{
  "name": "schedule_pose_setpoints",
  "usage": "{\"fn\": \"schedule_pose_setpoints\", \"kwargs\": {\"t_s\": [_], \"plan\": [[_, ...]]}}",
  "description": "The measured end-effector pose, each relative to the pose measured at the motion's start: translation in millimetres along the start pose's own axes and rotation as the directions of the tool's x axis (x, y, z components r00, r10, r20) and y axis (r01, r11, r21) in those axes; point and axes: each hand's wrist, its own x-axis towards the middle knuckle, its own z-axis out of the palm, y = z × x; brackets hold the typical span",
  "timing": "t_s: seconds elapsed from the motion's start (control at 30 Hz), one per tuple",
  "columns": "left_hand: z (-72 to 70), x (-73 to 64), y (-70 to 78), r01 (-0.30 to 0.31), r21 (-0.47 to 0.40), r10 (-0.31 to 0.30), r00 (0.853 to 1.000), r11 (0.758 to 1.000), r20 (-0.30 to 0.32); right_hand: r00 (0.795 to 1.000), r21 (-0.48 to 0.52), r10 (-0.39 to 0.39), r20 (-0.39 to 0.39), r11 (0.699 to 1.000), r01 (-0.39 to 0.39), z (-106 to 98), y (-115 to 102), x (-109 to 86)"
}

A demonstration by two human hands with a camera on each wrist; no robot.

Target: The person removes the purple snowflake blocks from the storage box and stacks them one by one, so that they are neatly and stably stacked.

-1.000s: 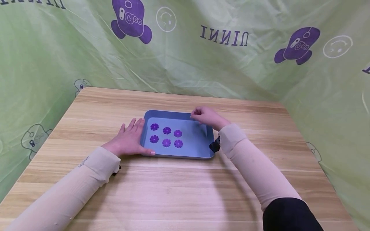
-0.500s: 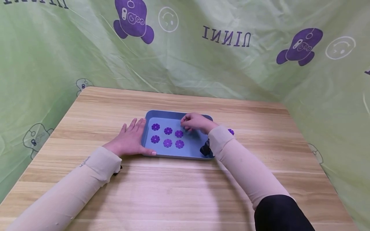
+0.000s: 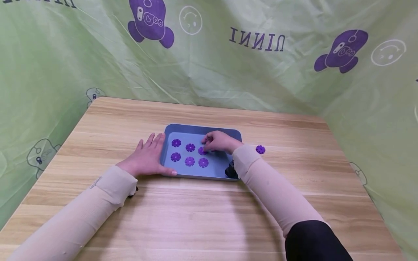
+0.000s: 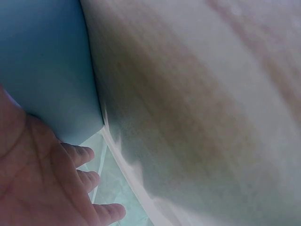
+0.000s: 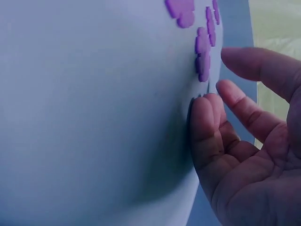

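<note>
A blue-grey rectangular tray (image 3: pixel 213 170) lies on the table, holding several purple snowflake discs (image 3: pixel 189 161) in two rows. My left hand (image 3: pixel 145 157) rests with spread fingers against the tray's left rim, its thumb along the front edge. Inside the tray, my right hand (image 3: pixel 219 141) is low over the floor, just right of the far row. Its thumb stands apart from the fingers in the right wrist view, where the fingertips touch down on a thin dark-edged piece beside the purple discs (image 5: pixel 203 54). A purple sliver shows under this hand in the head view; most of it is hidden.
One more purple snowflake disc (image 3: pixel 260 149) lies on the wooden table (image 3: pixel 196 217), right of the tray and close to the right sleeve. A green printed cloth (image 3: pixel 209 72) hangs behind the table and along its sides.
My right hand has moved left and down from the tray's far right rim into the tray, and its fingers have spread. The disc on the table has come out from behind the arm.
</note>
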Motion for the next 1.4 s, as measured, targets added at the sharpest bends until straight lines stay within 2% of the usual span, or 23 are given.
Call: {"fn": "schedule_pose_setpoints", "kwargs": {"t_s": [0.27, 0.43, 0.87, 1.17, 1.4], "plan": [[-3.7, 0.2, 2.4, 0.003, 0.0, -0.003, 1.0, 1.0, -0.002, 0.999, -0.162, -0.028, 0.016, 0.986, 0.03, 2.0, -1.0, 1.6], [-3.8, 0.9, 3.8, -0.001, -0.006, 0.001, 1.0, 1.0, 0.0, 0.999, -0.21, -0.046, 0.004, 0.977, 0.046, 3.1, 0.1, 1.0], [-2.2, -1.9, 3.4, 0.003, -0.012, -0.003, 1.0, 1.0, 0.002, 0.996, -0.169, -0.088, -0.007, 0.982, 0.086, 1.4, 6.3, -0.4], [-2.0, -1.2, 3.1, 0.004, -0.012, -0.003, 1.0, 1.0, 0.007, 0.997, -0.044, -0.075, 0.021, 0.996, 0.076, -6.0, 8.1, -5.3], [-1.6, -1.7, 3.9, 0.005, -0.015, -0.005, 1.0, 1.0, 0.002, 0.998, -0.018, -0.067, -0.014, 0.998, 0.067, -16.4, 8.9, -12.2]]}}
